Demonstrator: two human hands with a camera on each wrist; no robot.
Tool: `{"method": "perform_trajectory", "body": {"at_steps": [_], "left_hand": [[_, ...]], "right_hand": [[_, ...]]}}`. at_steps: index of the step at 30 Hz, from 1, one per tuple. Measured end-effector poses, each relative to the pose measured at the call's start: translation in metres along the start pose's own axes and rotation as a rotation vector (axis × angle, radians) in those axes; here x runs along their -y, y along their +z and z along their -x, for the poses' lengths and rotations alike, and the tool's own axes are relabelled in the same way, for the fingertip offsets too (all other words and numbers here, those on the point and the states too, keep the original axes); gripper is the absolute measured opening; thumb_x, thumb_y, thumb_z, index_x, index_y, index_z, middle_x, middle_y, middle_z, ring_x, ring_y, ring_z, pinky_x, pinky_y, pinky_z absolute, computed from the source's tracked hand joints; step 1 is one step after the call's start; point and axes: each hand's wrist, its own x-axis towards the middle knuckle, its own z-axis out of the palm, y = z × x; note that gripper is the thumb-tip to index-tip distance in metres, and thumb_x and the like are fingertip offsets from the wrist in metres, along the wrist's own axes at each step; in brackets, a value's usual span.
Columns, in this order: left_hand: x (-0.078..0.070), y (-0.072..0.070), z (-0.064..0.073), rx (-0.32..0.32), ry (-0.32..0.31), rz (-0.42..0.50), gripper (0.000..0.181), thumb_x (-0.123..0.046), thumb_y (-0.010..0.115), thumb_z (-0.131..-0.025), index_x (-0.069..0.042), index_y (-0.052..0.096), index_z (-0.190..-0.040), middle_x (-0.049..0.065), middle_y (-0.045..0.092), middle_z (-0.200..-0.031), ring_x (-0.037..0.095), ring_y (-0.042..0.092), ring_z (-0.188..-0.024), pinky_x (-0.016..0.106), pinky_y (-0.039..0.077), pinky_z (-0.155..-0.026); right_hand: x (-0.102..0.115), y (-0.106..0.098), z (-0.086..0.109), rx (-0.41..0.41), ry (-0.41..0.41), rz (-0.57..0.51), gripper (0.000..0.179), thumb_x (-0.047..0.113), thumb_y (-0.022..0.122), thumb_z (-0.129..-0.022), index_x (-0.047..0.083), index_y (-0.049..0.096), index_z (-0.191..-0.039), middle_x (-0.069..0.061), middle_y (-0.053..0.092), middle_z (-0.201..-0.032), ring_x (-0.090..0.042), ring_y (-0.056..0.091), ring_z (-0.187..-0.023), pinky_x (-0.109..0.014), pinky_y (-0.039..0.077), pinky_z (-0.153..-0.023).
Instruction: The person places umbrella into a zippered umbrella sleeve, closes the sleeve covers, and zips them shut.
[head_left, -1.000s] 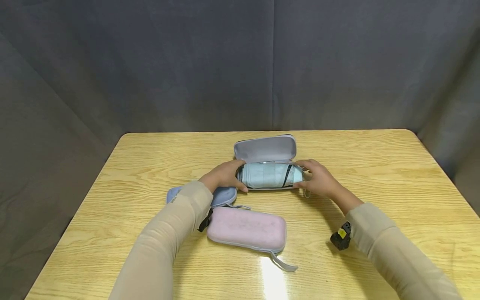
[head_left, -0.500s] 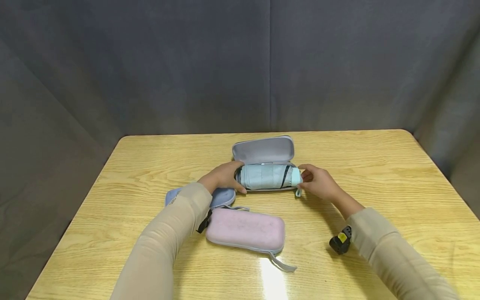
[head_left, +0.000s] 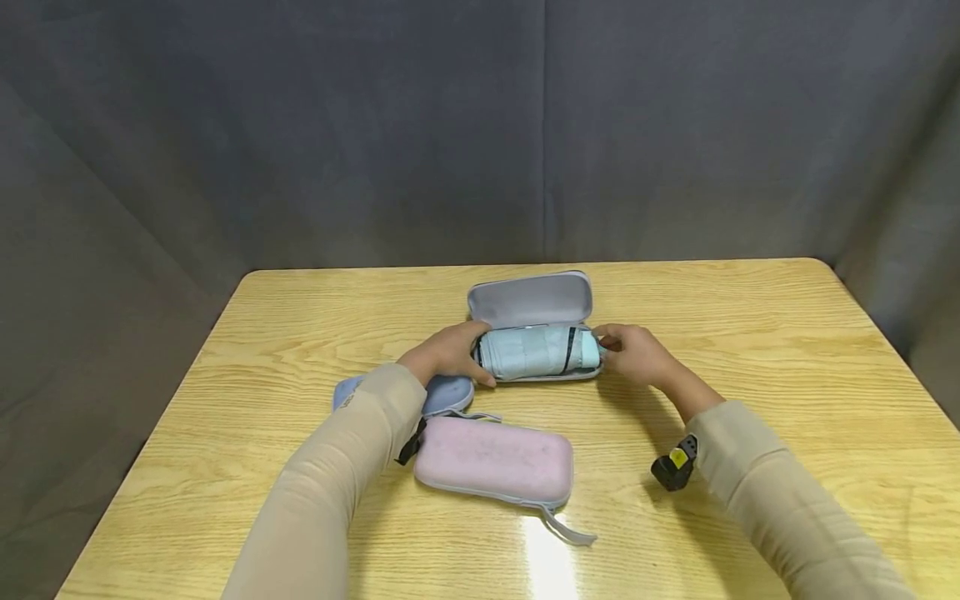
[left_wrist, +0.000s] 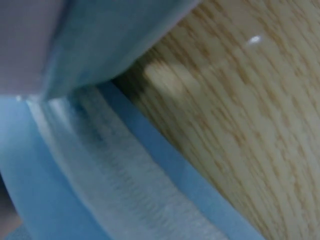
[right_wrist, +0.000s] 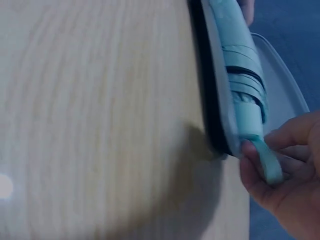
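Observation:
A folded light-blue umbrella [head_left: 525,352] lies in the lower half of a grey hard-shell case [head_left: 534,300], whose lid stands open behind it. My left hand [head_left: 450,350] grips the left end of the case, thumb at the front and a finger by the hinge side. That end of the umbrella is hidden by the hand. At the other end, my right hand [head_left: 636,354] holds the umbrella's wrist strap [right_wrist: 270,162] beside the mint handle [right_wrist: 247,117]. In the right wrist view the strap passes between thumb and fingers, close to the case's end.
A closed pink case [head_left: 493,460] with a grey pull strap lies in front of the open one. Partly under my left forearm is a blue case [head_left: 448,395]. The wooden table [head_left: 787,350] ends at a dark curtain [head_left: 390,133].
My right fingers shift from around the handle end to the strap, and the dangling loop is gathered in. The umbrella's handle end sits slightly further left. My left hand stays in place.

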Motion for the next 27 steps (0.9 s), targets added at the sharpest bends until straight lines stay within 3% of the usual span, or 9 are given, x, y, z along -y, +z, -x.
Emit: {"method": "perform_trajectory", "body": {"at_steps": [6, 12, 19, 27], "left_hand": [[0.0, -0.001, 0.001, -0.005, 0.004, -0.003, 0.086, -0.04, 0.075, -0.062, -0.01, 0.034, -0.132, 0.006, 0.037, -0.131, 0.022, 0.035, -0.117, 0.034, 0.029, -0.094], [-0.001, 0.0, 0.0, 0.003, 0.001, -0.005, 0.087, -0.04, 0.074, -0.063, -0.01, 0.032, -0.133, 0.006, 0.035, -0.133, 0.023, 0.033, -0.119, 0.035, 0.029, -0.095], [-0.002, -0.001, 0.0, 0.0, -0.006, 0.0, 0.088, -0.04, 0.074, -0.062, -0.01, 0.032, -0.133, 0.006, 0.036, -0.132, 0.023, 0.034, -0.119, 0.035, 0.029, -0.095], [-0.003, 0.0, 0.0, -0.008, -0.007, -0.001, 0.085, -0.04, 0.075, -0.062, -0.012, 0.035, -0.131, 0.004, 0.039, -0.129, 0.022, 0.038, -0.115, 0.034, 0.031, -0.092]], "right_hand": [[0.001, -0.005, 0.0, 0.049, -0.026, 0.01, 0.028, -0.008, 0.044, -0.079, -0.012, 0.053, -0.105, -0.025, 0.057, -0.097, -0.034, 0.053, -0.091, -0.037, 0.044, -0.072], [-0.004, -0.003, 0.002, -0.019, -0.049, 0.028, 0.014, -0.007, 0.054, -0.076, -0.006, 0.059, -0.089, -0.017, 0.061, -0.086, -0.029, 0.057, -0.083, -0.037, 0.045, -0.07], [-0.01, 0.003, 0.002, -0.081, -0.076, 0.042, 0.004, 0.001, 0.064, -0.073, -0.002, 0.063, -0.076, -0.007, 0.063, -0.071, -0.015, 0.055, -0.064, -0.027, 0.044, -0.056], [-0.004, 0.007, 0.002, -0.087, -0.148, 0.174, 0.011, 0.005, 0.07, -0.069, 0.005, 0.062, -0.06, 0.001, 0.056, -0.061, -0.01, 0.043, -0.055, -0.025, 0.037, -0.05]]}}
